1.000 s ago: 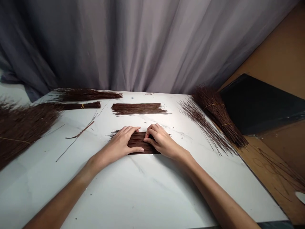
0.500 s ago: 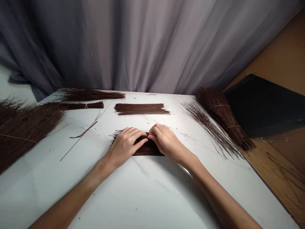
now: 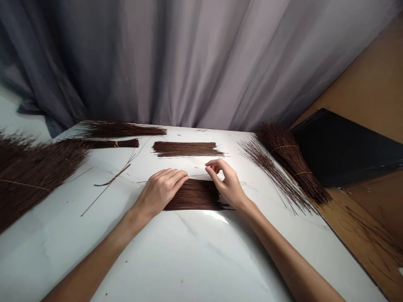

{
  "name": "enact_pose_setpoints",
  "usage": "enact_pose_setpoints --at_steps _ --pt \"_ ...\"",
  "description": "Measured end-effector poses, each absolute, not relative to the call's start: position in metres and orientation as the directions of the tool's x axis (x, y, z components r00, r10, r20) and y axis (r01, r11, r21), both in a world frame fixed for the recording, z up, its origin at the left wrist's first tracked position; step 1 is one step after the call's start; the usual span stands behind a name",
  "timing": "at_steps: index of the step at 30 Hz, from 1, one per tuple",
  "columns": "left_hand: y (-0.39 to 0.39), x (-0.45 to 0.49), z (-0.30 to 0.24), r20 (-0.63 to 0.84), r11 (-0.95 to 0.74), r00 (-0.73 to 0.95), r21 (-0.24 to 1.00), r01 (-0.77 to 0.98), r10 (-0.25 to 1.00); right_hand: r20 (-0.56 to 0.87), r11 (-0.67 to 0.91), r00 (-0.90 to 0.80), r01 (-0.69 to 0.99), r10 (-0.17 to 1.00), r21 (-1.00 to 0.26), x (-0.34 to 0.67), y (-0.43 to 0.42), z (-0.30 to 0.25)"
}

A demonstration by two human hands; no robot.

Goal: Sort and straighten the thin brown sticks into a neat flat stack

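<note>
A flat layer of thin dark brown twigs (image 3: 197,195) lies crosswise on the white table in front of me. My left hand (image 3: 165,184) is over the layer's left far corner, thumb and fingers pinched on a single thin twig (image 3: 199,175). That twig runs sideways along the layer's far edge, and its left end sticks out past the hand. At the layer's right end is my right hand (image 3: 225,180), fingers curved, with a gap between thumb and forefinger and nothing visible in it. The twig's right end passes close to this hand's thumb.
Beyond my hands lies a second flat layer of twigs (image 3: 189,149). Tied twig bundles lie at left (image 3: 40,180) and right (image 3: 292,163), with loose twigs (image 3: 273,174) beside the right one. A forked twig (image 3: 111,180) lies left. A grey curtain (image 3: 195,63) hangs behind.
My right hand has drawn away from the left, to the right, and its fingertips have parted. A thin twig now shows between the hands, and more of the layer is uncovered. The view has shifted slightly.
</note>
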State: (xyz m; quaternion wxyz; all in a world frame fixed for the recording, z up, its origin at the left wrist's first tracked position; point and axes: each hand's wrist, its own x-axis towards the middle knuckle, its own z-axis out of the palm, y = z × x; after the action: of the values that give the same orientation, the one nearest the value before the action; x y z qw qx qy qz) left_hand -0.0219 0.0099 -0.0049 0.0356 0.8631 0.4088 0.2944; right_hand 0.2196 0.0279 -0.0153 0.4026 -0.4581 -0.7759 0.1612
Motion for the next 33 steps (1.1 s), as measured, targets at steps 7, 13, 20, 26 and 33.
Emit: enact_pose_setpoints --at_steps 7,13,20,26,33 --pt "0.019 -0.032 -0.012 0.409 -0.637 0.5 0.348 0.688 0.763 0.251 0.459 -0.41 0.559 0.877 -0.691 0.212 0.113 -0.015" --pt "0.022 -0.031 -0.021 0.432 -0.702 0.564 0.297 0.648 0.704 0.088 0.453 -0.514 0.645 0.853 -0.616 0.201 0.167 -0.013" --pt "0.018 -0.026 -0.028 0.439 -0.74 0.606 0.264 0.618 0.663 -0.024 0.501 -0.582 0.721 0.813 -0.479 0.198 0.177 -0.021" --pt "0.013 -0.022 -0.02 0.453 -0.741 0.599 0.263 0.618 0.661 0.083 0.594 -0.61 0.719 0.788 -0.361 0.191 0.158 -0.024" --pt "0.013 -0.02 -0.021 0.443 -0.752 0.618 0.25 0.611 0.649 0.084 0.608 -0.641 0.666 0.763 -0.433 0.195 0.16 -0.015"
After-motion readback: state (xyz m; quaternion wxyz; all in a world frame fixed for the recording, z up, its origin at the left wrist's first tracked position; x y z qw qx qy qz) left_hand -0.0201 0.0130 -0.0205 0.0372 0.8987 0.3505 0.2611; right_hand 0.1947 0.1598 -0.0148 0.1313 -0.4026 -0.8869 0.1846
